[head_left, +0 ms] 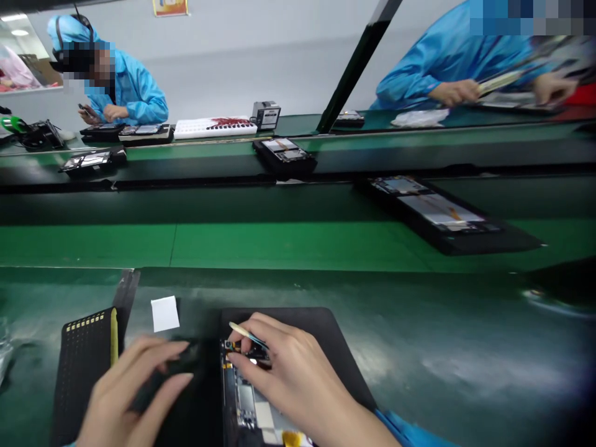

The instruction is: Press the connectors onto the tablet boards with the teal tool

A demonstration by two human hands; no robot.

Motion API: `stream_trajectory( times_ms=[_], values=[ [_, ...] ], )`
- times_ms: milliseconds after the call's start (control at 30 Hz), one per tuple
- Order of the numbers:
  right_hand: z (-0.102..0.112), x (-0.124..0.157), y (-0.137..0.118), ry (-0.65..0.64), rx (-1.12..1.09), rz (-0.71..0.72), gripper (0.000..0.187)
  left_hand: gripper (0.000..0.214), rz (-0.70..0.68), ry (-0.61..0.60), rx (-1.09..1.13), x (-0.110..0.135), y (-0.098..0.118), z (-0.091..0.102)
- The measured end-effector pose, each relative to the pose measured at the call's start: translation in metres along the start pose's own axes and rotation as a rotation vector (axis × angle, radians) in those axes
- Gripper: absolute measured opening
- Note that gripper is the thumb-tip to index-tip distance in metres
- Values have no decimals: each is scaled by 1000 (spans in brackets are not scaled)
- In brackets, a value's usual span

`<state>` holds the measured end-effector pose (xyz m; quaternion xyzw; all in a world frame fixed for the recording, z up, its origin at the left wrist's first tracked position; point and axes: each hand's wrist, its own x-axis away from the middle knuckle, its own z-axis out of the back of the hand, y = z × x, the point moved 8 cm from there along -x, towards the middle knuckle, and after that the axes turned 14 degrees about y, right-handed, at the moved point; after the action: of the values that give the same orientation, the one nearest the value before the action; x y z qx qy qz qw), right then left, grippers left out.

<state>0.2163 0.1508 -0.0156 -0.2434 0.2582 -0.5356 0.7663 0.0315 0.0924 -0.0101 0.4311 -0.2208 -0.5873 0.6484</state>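
Note:
An opened phone-like device (246, 400) lies on a black mat (298, 316), its circuit board and inner parts exposed. Over its upper end is my right hand (293, 360), closed around a thin stick-like tool (239, 329) with a cream end. Thumb and fingers of that hand touch or nearly touch the board; the tool's other end is hidden by the hand. To the left of the device, my left hand (139, 385) is raised and slightly blurred. Its thumb and index finger are apart, and no held thing is visible between them.
A black strip-like sheet (84, 360) with yellow marks lies at left, near a small white paper square (164, 313). Beyond, another opened device (437, 208) rests on a black pad, with a further device (284, 152) on the line. Two co-workers in blue (135, 87) sit opposite.

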Motion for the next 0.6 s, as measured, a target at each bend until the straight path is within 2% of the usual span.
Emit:
stream_trajectory(
  times_ms=[33,100,200,267,333,600],
  values=[
    [0,0,0,3,2,5,12,27,10,-110,28,-4,4,-22],
    [0,0,-1,8,15,11,12,21,102,-221,145,-14,7,-52],
    [-1,0,1,2,35,0,12,22,280,-419,351,-21,2,-84],
    [-2,0,1,-10,30,-5,11,22,367,-496,457,-22,-3,-92],
    [-3,0,2,-20,28,-8,9,23,407,-501,525,-22,-8,-92],
    [-4,2,4,-14,-11,-1,7,18,433,-498,662,-20,-16,-96]
  ],
)
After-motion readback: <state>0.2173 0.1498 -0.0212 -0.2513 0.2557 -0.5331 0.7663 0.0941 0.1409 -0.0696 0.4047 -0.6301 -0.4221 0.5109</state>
